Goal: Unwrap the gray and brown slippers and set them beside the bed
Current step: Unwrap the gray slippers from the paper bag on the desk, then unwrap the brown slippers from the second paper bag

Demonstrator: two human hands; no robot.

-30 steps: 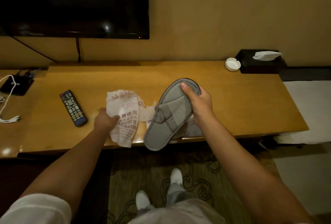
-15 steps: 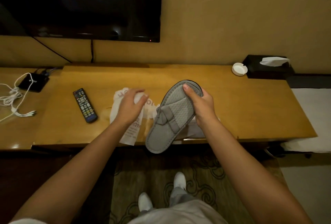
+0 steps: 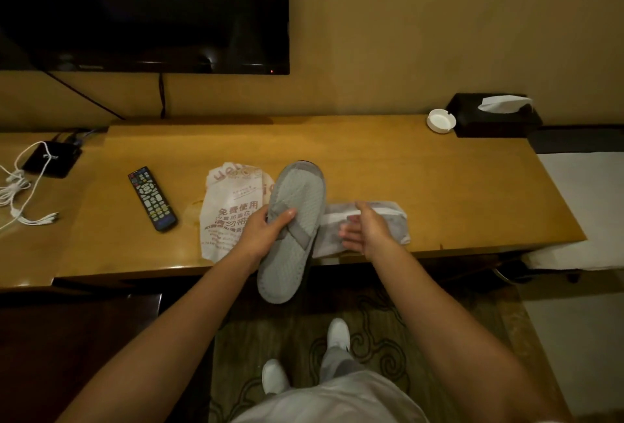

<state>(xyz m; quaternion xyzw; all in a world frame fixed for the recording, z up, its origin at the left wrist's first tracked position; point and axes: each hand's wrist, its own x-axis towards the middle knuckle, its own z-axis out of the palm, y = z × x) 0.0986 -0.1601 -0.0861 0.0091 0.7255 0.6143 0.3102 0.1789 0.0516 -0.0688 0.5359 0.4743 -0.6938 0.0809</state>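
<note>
**Gray slipper held over the front edge of the wooden surface**

A long wooden surface (image 3: 405, 172) runs below a dark wall-mounted television (image 3: 145, 10), with patterned carpet (image 3: 388, 321) beneath it. The gray slipper (image 3: 293, 236) is held sole-side toward the camera, its long axis running nearly straight away from the person and tilted slightly right at the far end; one end lies over the surface, the other hangs past the front edge above the carpet. The left hand (image 3: 266, 233) grips it at mid-length, thumb across the strap. The right hand (image 3: 364, 230) is spread, its grip loose and holding nothing, just above a second slipper in a translucent wrapper (image 3: 388, 216) lying crosswise to the right. Left of the slipper lies a torn white printed wrapper (image 3: 226, 209), apparently emptied. Farther left sit a remote control (image 3: 152, 198), a black box (image 3: 54, 159) and white cables (image 3: 17, 193). At the far right corner stand a white ashtray (image 3: 440, 121) and a black tissue box (image 3: 496, 118) with a tissue sticking out.
</note>
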